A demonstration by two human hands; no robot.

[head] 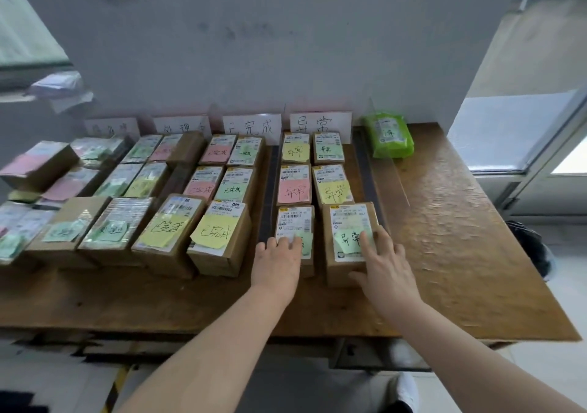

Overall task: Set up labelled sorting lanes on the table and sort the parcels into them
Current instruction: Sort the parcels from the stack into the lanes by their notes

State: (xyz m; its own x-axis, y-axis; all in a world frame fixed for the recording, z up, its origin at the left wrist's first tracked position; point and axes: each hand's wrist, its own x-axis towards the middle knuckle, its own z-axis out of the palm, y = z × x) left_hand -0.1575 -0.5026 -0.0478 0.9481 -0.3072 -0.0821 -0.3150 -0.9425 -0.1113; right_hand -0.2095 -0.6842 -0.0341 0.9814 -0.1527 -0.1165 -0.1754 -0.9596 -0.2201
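Brown cardboard parcels with shipping labels and coloured sticky notes lie in lanes on a wooden table (444,253). Dark tape strips (268,190) divide the lanes, and white handwritten signs (320,124) lean on the wall behind them. My left hand (279,261) rests flat with straight fingers on the near left parcel (293,222) of the rightmost lane. My right hand (382,268) lies on the near right parcel (346,241), fingers over its green sticky note, thumb against the parcel's front side.
A green soft packet (389,134) sits at the back right of the table beyond the last tape strip (365,171). Other lanes of parcels (178,222) fill the left half. The table's right edge borders a doorway; a black bag (533,247) lies on the floor.
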